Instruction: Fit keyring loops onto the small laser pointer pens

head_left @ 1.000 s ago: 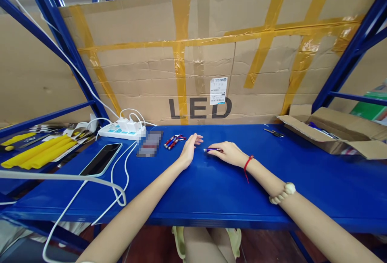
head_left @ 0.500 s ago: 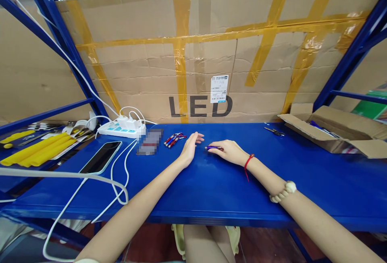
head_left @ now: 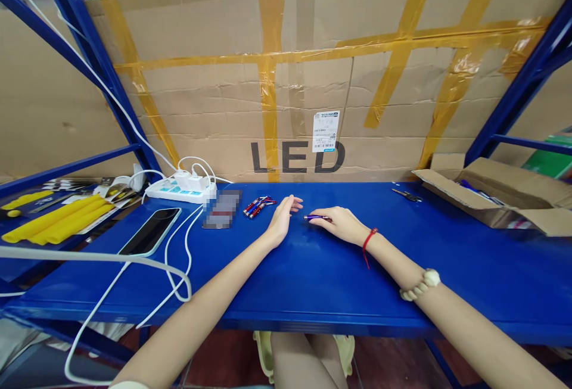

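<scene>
My right hand (head_left: pixel 342 224) rests low over the blue tabletop (head_left: pixel 313 282), its fingers closed round a small shiny purple tube (head_left: pixel 313 217), which looks like a keychain flashlight. One end of the tube points left out of the grip; the rest is hidden by the fingers. To its left, my left hand (head_left: pixel 281 220) stands on its edge on the table, fingers stretched out and holding nothing. Just beyond the left hand lies a small group of similar red and blue metal tubes (head_left: pixel 258 207).
On the left are a phone (head_left: pixel 152 233), a blurred flat dark item (head_left: pixel 222 210), a white power strip (head_left: pixel 179 189) and loose white cables (head_left: pixel 187 258). Keys (head_left: pixel 407 195) and an open cardboard box (head_left: pixel 482 195) lie to the right. A large cardboard sheet (head_left: pixel 214 109) stands behind.
The view has shifted very slightly. Both hands and the purple tube stay in practically the same place and pose.
</scene>
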Demonstrator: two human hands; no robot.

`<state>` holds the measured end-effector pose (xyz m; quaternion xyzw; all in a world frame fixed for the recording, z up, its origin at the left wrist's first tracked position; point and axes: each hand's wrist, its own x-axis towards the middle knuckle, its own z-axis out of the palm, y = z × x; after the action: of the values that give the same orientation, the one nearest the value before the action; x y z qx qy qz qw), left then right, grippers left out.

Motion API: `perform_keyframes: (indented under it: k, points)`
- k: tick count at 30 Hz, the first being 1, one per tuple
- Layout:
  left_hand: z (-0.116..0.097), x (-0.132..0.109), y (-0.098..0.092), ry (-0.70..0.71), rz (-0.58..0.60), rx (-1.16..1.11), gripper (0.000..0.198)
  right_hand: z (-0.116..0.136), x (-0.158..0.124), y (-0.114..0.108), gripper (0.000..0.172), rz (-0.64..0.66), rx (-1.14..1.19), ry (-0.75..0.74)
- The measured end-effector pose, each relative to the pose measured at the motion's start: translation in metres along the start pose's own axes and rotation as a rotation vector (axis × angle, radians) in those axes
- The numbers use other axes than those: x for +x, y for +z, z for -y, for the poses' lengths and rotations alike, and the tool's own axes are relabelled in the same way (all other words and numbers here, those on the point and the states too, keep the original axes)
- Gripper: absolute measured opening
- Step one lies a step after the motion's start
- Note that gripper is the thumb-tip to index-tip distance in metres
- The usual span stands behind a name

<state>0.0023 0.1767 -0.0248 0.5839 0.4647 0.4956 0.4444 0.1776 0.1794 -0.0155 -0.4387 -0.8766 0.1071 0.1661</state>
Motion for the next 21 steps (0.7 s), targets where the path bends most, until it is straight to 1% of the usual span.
perform_keyframes:
  k: [6,12,17,21]
  points:
    - [0.0027,0.0017,-0.0004,0.0,-0.003,-0.005,0.04,0.0,-0.0003,-0.0006,0.036,0.02,0.007,-0.01]
    - [0.0024,0.0015,-0.0006,0.004,0.002,-0.002,0.04,-0.0014,0.0002,0.0008,0.037,-0.007,0.002,-0.023]
    - [0.0035,0.0024,-0.0003,-0.003,-0.007,-0.005,0.04,-0.0002,0.0002,0.0006,0.036,0.006,0.014,-0.026]
    - [0.0061,0.0036,-0.0007,0.006,0.0,-0.013,0.041,-0.0003,0.0003,0.0011,0.035,-0.008,0.009,-0.021]
